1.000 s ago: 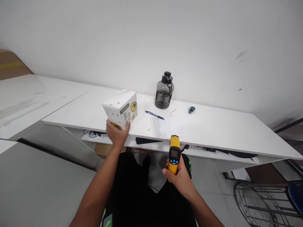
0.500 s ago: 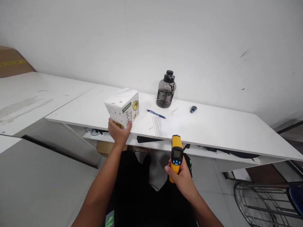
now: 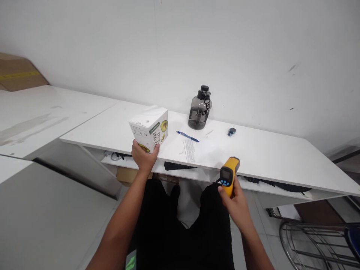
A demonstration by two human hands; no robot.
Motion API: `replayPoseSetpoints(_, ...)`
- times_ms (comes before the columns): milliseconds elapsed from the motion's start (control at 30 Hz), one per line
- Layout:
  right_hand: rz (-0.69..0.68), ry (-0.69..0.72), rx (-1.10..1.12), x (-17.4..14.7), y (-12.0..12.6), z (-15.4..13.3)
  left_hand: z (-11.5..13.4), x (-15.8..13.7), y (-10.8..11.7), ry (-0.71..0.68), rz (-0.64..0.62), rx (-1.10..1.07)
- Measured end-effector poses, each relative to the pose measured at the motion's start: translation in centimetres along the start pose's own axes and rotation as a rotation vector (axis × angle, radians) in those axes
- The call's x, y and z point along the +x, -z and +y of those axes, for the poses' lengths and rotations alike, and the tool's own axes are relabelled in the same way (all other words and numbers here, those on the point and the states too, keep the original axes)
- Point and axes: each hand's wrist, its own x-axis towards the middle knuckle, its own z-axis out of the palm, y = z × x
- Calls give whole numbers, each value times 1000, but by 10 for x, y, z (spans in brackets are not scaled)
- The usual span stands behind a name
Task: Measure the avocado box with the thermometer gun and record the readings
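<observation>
Now the yellow thermometer gun (image 3: 230, 173), gripped by the right hand (image 3: 236, 204), tilts farther right near the desk (image 3: 261, 155), widening its gap from the white box (image 3: 147, 131) the left hand (image 3: 144, 156) clasps.

We see soft, even light, a pale sheen on the bench (image 3: 267, 152), shade beneath it, and stretched, smeary edges.

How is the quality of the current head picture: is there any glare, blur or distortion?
Head view: soft sheen on the tabletop, right of the printed paper, whose small print is unreadable; no legible digits on the yellow device; the cardboard box, far left, looks soft and stretched.
</observation>
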Motion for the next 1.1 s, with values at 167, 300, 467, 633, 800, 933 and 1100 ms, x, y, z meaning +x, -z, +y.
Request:
replayPoseSetpoints(167, 117, 72, -543, 60, 41, 10, -1, 0, -2, 7, 2, -4)
replayPoseSetpoints(300, 95, 32, -983, 102, 53, 12, -3, 1, -4, -1, 22, 8)
replayPoseSetpoints(467, 168, 105, -1174, 133, 46, 23, -7, 1, -3, -38, 44, 45)
replayPoseSetpoints(633, 403, 170, -1166, 155, 30, 30, -10, 1, -4, -73, 86, 63)
replayPoseSetpoints(800, 229, 545, -1125, 156, 2, 20, -11, 1, -4, -83, 80, 71)
replayPoseSetpoints(933, -98, 577, -1039, 148, -21, 11, -11, 1, -5, -78, 80, 66)
replayPoseSetpoints(1100, -61, 452, -1090, 133, -32, -1, -11, 1, -5, -80, 65, 63)
